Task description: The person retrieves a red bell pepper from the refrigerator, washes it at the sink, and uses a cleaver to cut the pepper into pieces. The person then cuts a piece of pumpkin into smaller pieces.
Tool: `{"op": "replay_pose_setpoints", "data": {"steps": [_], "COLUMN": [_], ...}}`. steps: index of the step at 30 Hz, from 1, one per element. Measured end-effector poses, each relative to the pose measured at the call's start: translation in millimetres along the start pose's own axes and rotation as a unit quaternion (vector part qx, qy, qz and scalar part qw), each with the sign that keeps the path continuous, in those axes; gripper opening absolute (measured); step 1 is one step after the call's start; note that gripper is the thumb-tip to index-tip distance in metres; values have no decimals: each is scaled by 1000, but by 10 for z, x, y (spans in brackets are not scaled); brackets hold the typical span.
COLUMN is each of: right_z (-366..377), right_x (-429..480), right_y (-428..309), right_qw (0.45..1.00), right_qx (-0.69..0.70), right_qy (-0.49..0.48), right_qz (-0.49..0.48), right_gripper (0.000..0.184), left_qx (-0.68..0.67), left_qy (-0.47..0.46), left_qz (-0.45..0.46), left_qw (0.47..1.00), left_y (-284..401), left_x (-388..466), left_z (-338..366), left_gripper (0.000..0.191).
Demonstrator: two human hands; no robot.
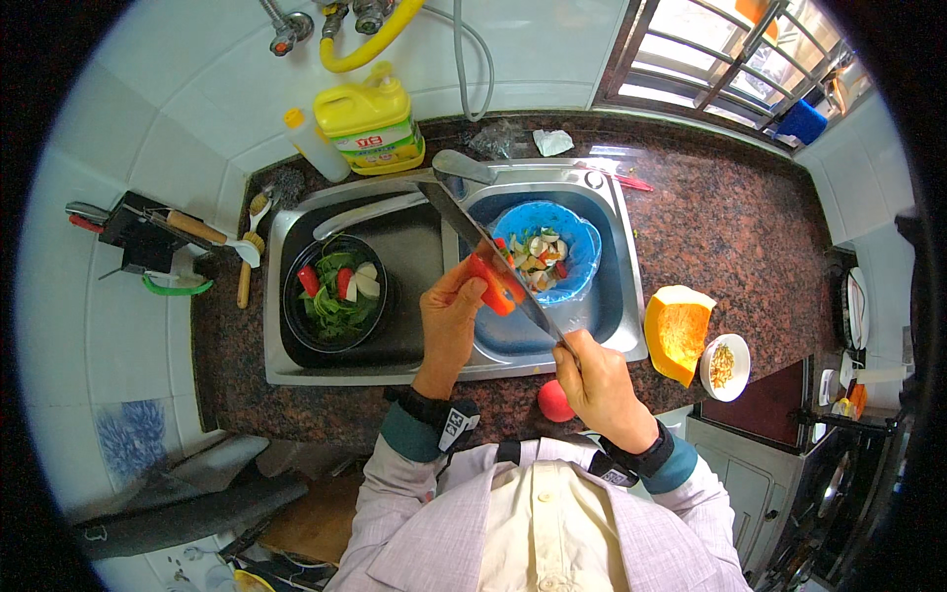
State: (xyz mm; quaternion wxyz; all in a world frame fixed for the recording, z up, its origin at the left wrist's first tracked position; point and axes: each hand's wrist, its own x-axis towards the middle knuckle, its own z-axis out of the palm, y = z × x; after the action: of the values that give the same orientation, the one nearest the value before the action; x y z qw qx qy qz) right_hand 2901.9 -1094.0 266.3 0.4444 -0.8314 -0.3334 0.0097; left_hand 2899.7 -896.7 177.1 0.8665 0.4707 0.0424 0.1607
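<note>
My left hand [453, 318] grips a red bell pepper piece [497, 287] over the sink divider. In my right hand [605, 386] is the handle of a kitchen knife [473, 231], whose long blade slants up and left across the pepper's right side. Below the blade's right side, a bowl lined with a blue plastic bag [590, 250] sits in the right basin, holding vegetable scraps. A black bowl [287, 325] in the left basin contains leafy greens, red pieces and white pieces. The blade partly hides the scrap bowl.
A steel double sink [271, 311] is set into the granite counter [732, 229]. Its faucet [466, 169] stands at the back. To the right are a pumpkin wedge [677, 333] and a small white bowl [742, 370]. A round red object [555, 402] rests by the front edge. A yellow detergent jug [370, 122] stands behind.
</note>
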Motion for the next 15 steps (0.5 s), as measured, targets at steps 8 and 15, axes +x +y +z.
{"op": "replay_pose_setpoints", "data": {"steps": [8,15], "right_z": [86,80], "right_x": [115,143], "right_y": [-35,-78], "right_qw": [998,995], "right_qx": [-55,-89], "right_qy": [22,28], "right_qz": [-12,-24], "right_gripper": [15,14], "left_qx": [97,67], "left_qy": [36,48], "left_qz": [4,11], "left_qw": [995,997], "left_y": [-39,13], "left_x": [5,112], "left_z": [82,106], "left_gripper": [28,34]}}
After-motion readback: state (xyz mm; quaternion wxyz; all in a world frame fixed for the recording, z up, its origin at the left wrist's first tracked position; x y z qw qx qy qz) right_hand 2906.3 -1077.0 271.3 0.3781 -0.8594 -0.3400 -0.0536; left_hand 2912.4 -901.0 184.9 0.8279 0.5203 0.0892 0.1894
